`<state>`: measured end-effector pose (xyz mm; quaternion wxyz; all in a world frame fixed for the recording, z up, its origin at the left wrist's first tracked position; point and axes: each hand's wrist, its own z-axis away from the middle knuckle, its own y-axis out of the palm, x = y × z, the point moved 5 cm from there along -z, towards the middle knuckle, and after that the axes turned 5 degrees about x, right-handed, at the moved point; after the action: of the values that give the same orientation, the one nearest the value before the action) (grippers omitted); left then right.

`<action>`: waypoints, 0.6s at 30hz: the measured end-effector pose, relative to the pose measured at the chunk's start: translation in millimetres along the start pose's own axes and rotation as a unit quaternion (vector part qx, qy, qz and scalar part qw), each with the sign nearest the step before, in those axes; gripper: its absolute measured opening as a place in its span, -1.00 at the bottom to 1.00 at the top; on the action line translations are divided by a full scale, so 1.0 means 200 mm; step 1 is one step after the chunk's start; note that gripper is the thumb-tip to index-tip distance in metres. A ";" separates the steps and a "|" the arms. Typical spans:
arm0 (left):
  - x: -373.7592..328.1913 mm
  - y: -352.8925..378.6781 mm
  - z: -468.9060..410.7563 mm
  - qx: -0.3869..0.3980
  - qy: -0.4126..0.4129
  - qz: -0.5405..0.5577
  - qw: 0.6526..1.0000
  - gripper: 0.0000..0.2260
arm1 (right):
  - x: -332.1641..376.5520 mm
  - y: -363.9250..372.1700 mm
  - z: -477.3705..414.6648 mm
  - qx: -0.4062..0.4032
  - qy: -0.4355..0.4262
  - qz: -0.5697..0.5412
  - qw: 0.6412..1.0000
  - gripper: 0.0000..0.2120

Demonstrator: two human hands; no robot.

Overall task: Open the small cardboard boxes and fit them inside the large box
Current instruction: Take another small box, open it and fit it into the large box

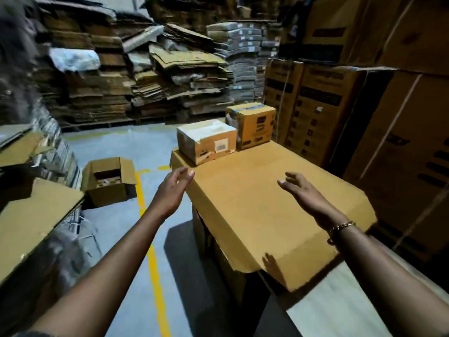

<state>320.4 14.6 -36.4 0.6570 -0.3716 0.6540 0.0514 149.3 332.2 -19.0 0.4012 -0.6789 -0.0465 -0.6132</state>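
Head view, warehouse aisle.

- Back wall: stacks of flattened cardboard [155,76], piled high and uneven.
- Right side: tall printed cartons [401,142], stacked, close behind the work surface.
- Floor [116,147]: grey, with a yellow line [155,271] running away from the viewer between the two arms.
- Work surface: a broad cardboard panel [255,203] lies flat over darker cartons and serves as a table. Its near corner flap is folded down.
- Far left: another cardboard sheet [31,215] lies tilted on a pile.
- Open box [109,195] on the floor left of the yellow line, flaps up; something sits inside, too blurred to name.
- Small boxes: two, both closed, at the far end of the panel, standing just beside each other. The low box [209,144] has a white, torn-looking top and a label on its front. The taller box [255,125] stands to its right, with blue tape across the top.
- Left hand [173,188]: reached forward at the panel's left edge, fingers straight and loosely spread, holding nothing. Contact with the edge cannot be told.
- Right hand [303,190]: above the middle of the panel, palm down, fingers spread wide and slightly bent, holding nothing. Both hands are well short of the small boxes.
- Bracelet [340,228]: chain type, on the right wrist.
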 end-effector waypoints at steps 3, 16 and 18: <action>0.10 -0.04 -0.23 -0.008 -0.004 0.005 1.000 -0.53 | 0.01 0.12 -0.29 0.014 -0.002 -0.021 1.000 -0.34; 0.46 -0.28 -1.46 0.014 -0.025 -0.041 0.999 -0.68 | 0.10 0.47 -1.68 0.039 0.039 -0.122 0.991 -0.39; 0.50 -0.28 -1.60 0.019 -0.027 -0.044 0.999 -0.66 | 0.10 0.52 -1.77 0.039 0.047 -0.133 0.989 -0.40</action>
<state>102.5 -244.8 -60.2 0.6826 -0.3860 0.6201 0.0202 -68.7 40.5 -78.5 0.3444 -0.6211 -0.1416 -0.6897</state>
